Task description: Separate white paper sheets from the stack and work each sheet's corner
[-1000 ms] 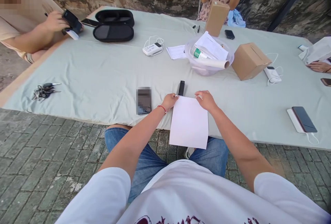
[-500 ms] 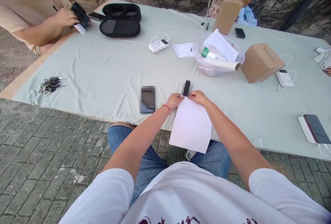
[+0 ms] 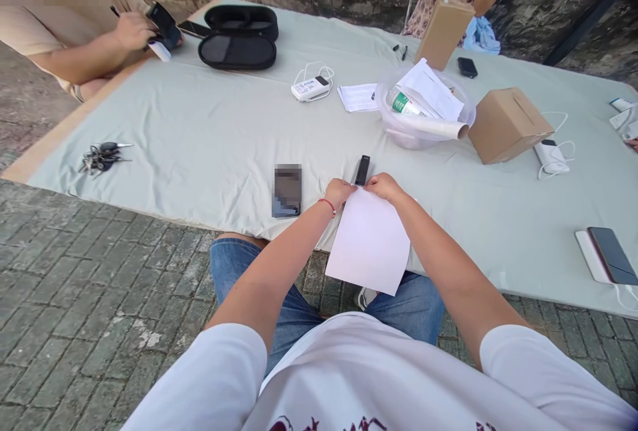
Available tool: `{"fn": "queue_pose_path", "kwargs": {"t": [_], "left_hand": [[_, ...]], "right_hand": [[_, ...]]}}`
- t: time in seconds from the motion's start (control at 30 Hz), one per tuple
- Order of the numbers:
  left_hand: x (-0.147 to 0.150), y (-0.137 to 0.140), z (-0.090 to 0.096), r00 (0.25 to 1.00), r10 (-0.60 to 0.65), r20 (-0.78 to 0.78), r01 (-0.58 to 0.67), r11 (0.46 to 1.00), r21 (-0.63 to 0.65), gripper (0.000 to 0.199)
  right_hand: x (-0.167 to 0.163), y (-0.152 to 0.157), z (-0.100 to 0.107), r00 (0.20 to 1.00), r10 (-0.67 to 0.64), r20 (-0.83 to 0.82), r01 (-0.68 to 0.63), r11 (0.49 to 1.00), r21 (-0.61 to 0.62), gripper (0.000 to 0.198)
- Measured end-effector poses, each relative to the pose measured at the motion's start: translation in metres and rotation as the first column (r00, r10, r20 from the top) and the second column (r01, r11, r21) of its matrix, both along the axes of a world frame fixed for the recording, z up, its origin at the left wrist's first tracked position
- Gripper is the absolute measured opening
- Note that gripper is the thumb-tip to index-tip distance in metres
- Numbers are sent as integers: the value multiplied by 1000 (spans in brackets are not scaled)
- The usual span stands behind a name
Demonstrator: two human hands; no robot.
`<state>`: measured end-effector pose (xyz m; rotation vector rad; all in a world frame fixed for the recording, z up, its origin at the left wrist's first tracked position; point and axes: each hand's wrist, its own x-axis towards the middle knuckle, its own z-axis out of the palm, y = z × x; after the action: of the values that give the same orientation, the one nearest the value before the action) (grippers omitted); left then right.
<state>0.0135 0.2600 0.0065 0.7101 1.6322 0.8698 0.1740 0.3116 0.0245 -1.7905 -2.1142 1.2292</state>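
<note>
A blank white sheet of paper (image 3: 369, 242) hangs over the near table edge toward my lap, its top edge between both hands. My left hand (image 3: 339, 192), with a red string bracelet on the wrist, pinches the top left corner. At the top right corner my right hand (image 3: 384, 187) is closed on the paper too. Just past the top edge lies a black stapler (image 3: 363, 171), its near end between my fingertips; whether they touch it I cannot tell. To the left of my left hand lies a dark phone (image 3: 286, 190).
Keys (image 3: 104, 157) lie at the left of the cloth-covered table (image 3: 199, 132). Beyond my hands stand a clear tub (image 3: 399, 135) of papers and a cardboard box (image 3: 508, 124). A black case (image 3: 238, 49) lies open at the back, near a person's hand (image 3: 134, 31).
The view has shifted slightly, so the table things appear a little farther right. Both hands keep their hold on the paper's top edge beside the stapler.
</note>
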Motion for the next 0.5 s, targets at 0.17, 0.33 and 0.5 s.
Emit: {"fn": "queue_pose_path", "kwargs": {"t": [0.17, 0.33, 0.5], "left_hand": [[2, -3, 13, 1000, -2, 22, 3, 999, -50, 38], [3, -4, 21, 998, 17, 55, -13, 996, -83, 41], [3, -3, 24, 997, 24, 74, -18, 996, -88, 38]], "right_hand": [[-2, 4, 7, 999, -35, 35, 37, 998, -58, 16], [-4, 8, 11, 997, -34, 70, 40, 996, -84, 11], [0, 11, 10, 996, -38, 85, 45, 995, -84, 10]]}}
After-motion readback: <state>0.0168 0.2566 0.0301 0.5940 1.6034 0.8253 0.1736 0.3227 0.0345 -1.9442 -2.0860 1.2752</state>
